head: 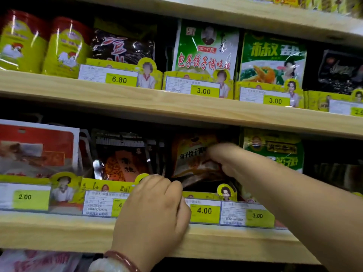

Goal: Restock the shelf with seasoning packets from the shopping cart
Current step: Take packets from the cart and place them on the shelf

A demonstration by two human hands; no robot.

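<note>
An orange-brown seasoning packet (191, 154) stands in the middle slot of the lower shelf (59, 232), above the 4.00 price tag (204, 211). My right hand (225, 160) reaches in from the right and grips the packet's right side. My left hand (155, 209) comes up from below, and its curled fingers hook over the yellow price rail onto the packet's lower left edge; the fingertips are partly hidden. The packet's bottom is dark and blurred. No shopping cart is in view.
Neighbouring slots hold a dark packet with orange print (121, 160), a red and white packet (37, 150) and a green packet (275, 152). The upper shelf (137, 99) carries yellow cans (64, 48) and green packets (206, 50). A pink-printed bag (39, 260) lies below.
</note>
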